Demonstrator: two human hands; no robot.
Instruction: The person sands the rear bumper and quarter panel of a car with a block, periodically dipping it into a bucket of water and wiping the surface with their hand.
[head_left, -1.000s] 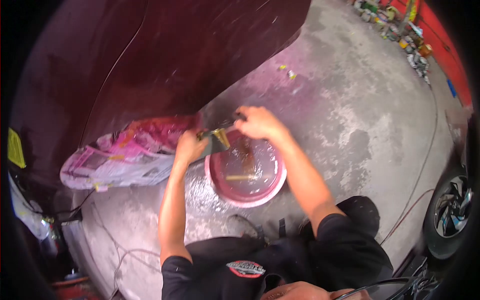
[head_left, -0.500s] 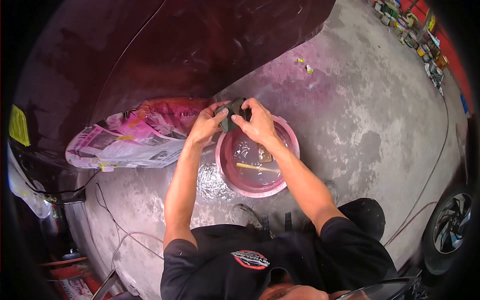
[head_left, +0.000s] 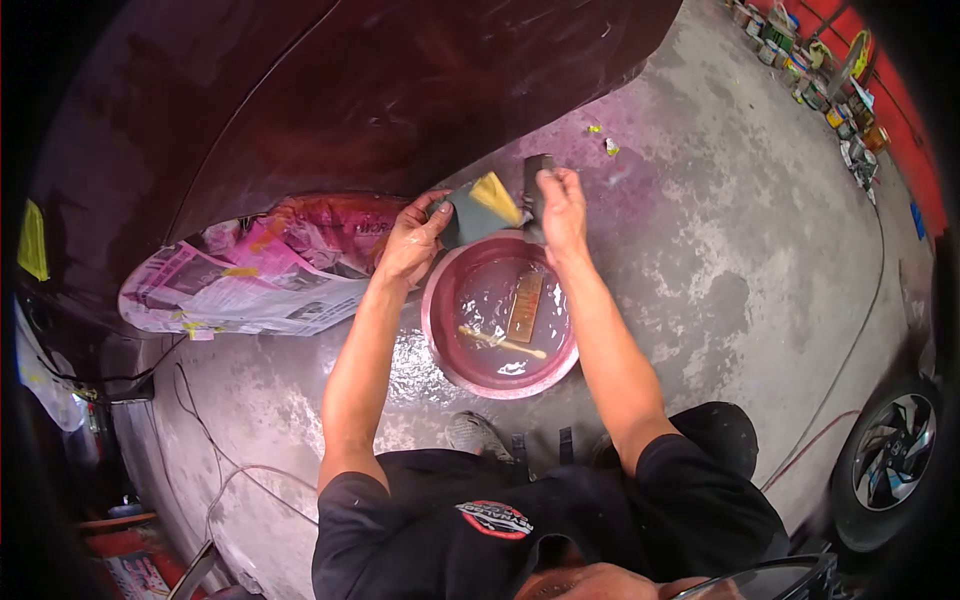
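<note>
My left hand (head_left: 412, 242) is closed on a sheet of wet sandpaper (head_left: 466, 219), grey-green on its face, with a turned-up yellow-tan part at its right side. In my right hand (head_left: 563, 222) is a dark flat block (head_left: 537, 176), like a sanding block, gripped between thumb and fingers and set apart from the sheet. Both hands are over the far rim of a pink-stained basin (head_left: 433, 345) of cloudy water. Inside the basin lie a brown rectangular block (head_left: 525, 307) and a thin pale stick (head_left: 512, 345).
A dark maroon car panel (head_left: 380, 110) fills the upper left. Paint-stained newspaper masking (head_left: 250, 290) hangs below it. Paint cans (head_left: 797, 65) line the red wall. Hoses or cables (head_left: 225, 470) cross the concrete floor, and a car wheel (head_left: 890, 470) is at right.
My hands have moved apart, the right one going right with the dark block. The sandpaper now shows flatter in my left hand, and more of the brown block in the basin is visible.
</note>
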